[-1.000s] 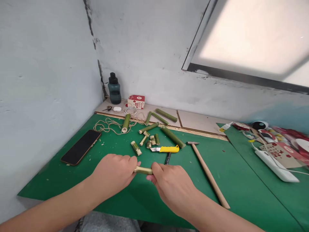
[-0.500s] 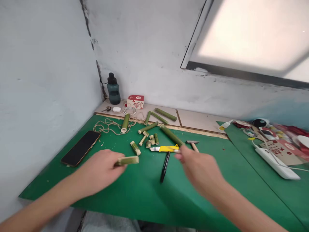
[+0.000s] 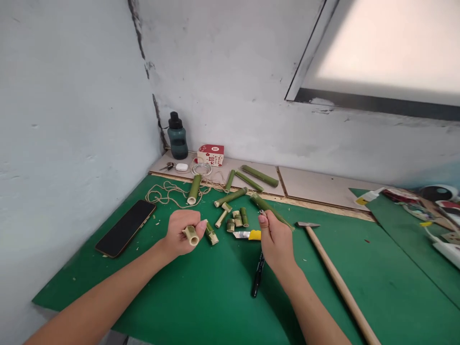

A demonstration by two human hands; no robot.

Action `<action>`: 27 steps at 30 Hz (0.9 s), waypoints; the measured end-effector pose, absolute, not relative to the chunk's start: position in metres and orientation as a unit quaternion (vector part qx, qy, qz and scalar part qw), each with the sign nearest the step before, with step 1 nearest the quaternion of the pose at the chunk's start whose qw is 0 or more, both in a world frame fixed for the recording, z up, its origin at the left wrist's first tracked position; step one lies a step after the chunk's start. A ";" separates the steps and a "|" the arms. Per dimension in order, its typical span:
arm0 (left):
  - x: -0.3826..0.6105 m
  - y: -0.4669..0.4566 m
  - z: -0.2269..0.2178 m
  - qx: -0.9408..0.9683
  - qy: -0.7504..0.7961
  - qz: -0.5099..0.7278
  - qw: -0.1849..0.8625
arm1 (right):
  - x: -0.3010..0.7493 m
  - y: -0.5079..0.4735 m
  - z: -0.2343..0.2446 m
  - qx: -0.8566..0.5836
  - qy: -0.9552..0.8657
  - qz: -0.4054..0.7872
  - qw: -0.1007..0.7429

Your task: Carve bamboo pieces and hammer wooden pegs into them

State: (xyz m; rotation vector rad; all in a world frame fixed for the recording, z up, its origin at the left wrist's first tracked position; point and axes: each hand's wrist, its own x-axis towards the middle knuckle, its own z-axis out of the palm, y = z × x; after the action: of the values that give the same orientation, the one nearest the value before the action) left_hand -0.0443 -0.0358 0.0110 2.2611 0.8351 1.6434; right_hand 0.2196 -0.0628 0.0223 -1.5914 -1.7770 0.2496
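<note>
My left hand (image 3: 182, 231) is closed around a short bamboo tube (image 3: 191, 236), its hollow cut end facing me. My right hand (image 3: 276, 237) is a fist, thumb on top, with a small metallic tip (image 3: 262, 212) showing above it; the rest of that thing is hidden. Under the right hand lie a yellow utility knife (image 3: 255, 235), its handle partly covered, and a black marker (image 3: 258, 278). A long bamboo stick (image 3: 270, 210) rests just behind that hand. Beside the left hand is a bamboo piece with peeled ends (image 3: 212, 233). Several short bamboo pieces (image 3: 237, 218) lie between the hands.
A hammer (image 3: 334, 273) lies right of my right arm. At left are a phone (image 3: 125, 227), twine (image 3: 161, 194) and a wider bamboo tube (image 3: 194, 189). A bottle (image 3: 178, 139) and a red-white box (image 3: 211, 155) stand on the back ledge. A power strip (image 3: 447, 251) is far right.
The camera view has turned so the hammer's full handle shows. My left hand has moved away from me and turned the bamboo tube's end toward me. My right hand has turned upright.
</note>
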 end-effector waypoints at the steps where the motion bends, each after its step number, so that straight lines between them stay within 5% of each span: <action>1: -0.042 -0.033 0.008 0.762 0.267 0.578 0.118 | 0.218 -0.062 0.016 -0.615 -0.690 0.100 0.369; 17: -0.047 -0.025 0.001 0.760 0.239 0.585 0.154 | 0.218 -0.074 0.003 -0.592 -0.687 0.180 0.382; 27: -0.047 -0.028 -0.010 0.784 0.256 0.536 0.178 | 0.208 -0.075 0.003 -0.498 -0.519 0.515 0.467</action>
State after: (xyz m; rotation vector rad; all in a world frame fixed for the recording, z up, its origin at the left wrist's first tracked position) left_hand -0.0469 -0.0281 -0.0100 2.2193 0.7256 1.5174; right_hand 0.2082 -0.0748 0.0027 -1.2217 -1.2732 1.2625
